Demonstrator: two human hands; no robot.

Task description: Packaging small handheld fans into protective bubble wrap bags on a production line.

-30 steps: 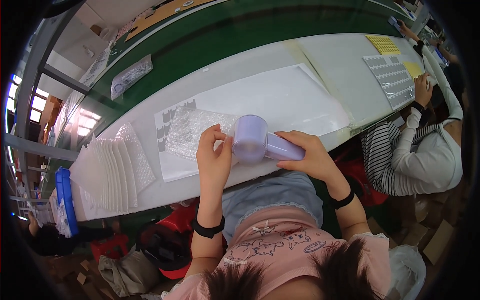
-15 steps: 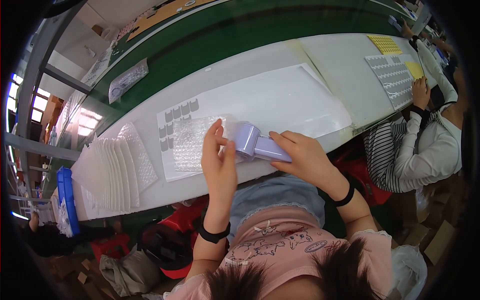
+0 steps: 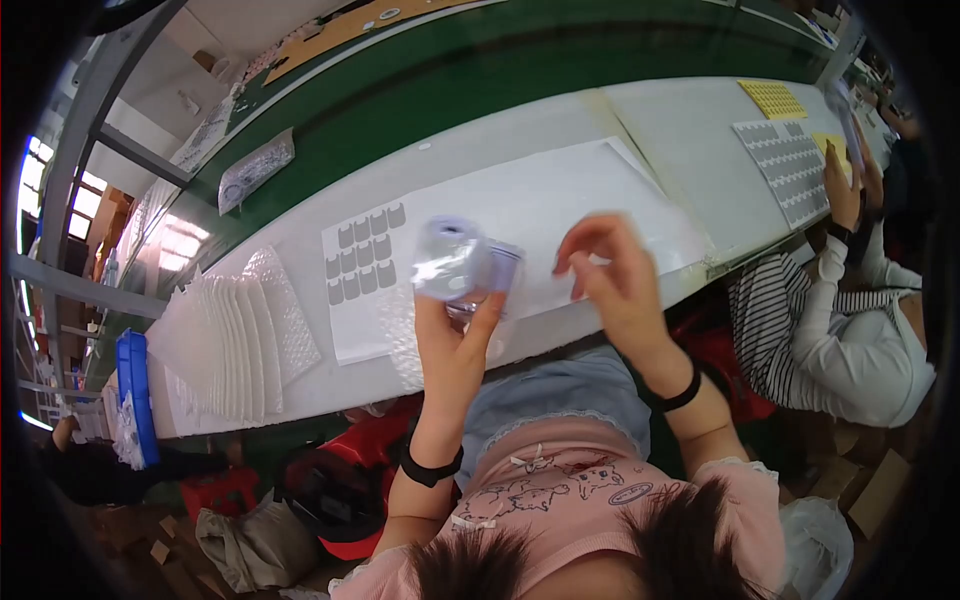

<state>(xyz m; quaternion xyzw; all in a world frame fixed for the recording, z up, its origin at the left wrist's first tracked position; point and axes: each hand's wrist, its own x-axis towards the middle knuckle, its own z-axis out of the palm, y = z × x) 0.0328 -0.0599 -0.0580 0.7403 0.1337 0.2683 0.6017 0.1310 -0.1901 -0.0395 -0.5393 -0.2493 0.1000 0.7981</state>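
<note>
My left hand [image 3: 455, 345] grips a pale lavender handheld device [image 3: 478, 268] wrapped in a clear bubble bag, lifted above the white table [image 3: 640, 120]. My right hand [image 3: 612, 270] hovers just right of it, fingers spread and blurred, holding nothing. Under the hands lies a white sheet [image 3: 560, 200] and a sheet of grey stickers [image 3: 365, 255].
A fanned stack of bubble bags [image 3: 235, 335] lies at the table's left, with a blue bin [image 3: 135, 395] beyond it. A green conveyor belt [image 3: 480, 75] runs behind. To the right a person in a striped top [image 3: 800, 320] works at grey [image 3: 790, 165] and yellow sticker sheets [image 3: 772, 98].
The right hand has let go of the device's handle and pulled away to the right. The left hand now holds the bagged device alone, turned more upright.
</note>
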